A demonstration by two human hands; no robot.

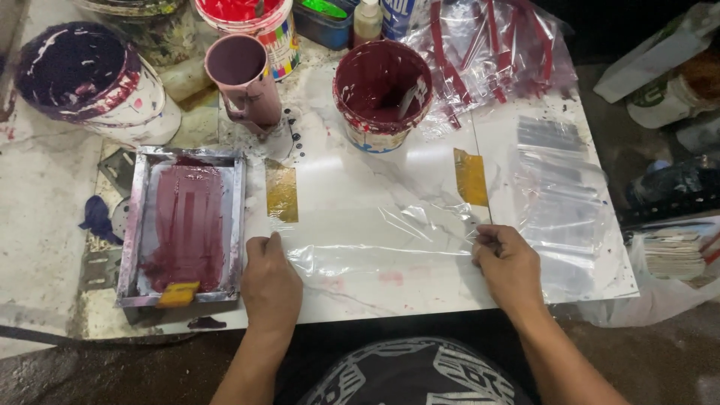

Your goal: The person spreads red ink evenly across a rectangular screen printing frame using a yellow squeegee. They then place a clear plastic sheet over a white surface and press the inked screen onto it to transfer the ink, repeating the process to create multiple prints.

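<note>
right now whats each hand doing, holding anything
Left hand: closed, pinching the left edge of the clear plastic bag.
Right hand: closed, pinching the bag's right edge.

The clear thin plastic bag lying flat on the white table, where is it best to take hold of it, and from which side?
Probably at its two near corners, coming from the near table edge. The clear thin plastic bag lies flat, its far corners under yellow tape strips. The left hand and right hand already rest on those near corners.
</note>
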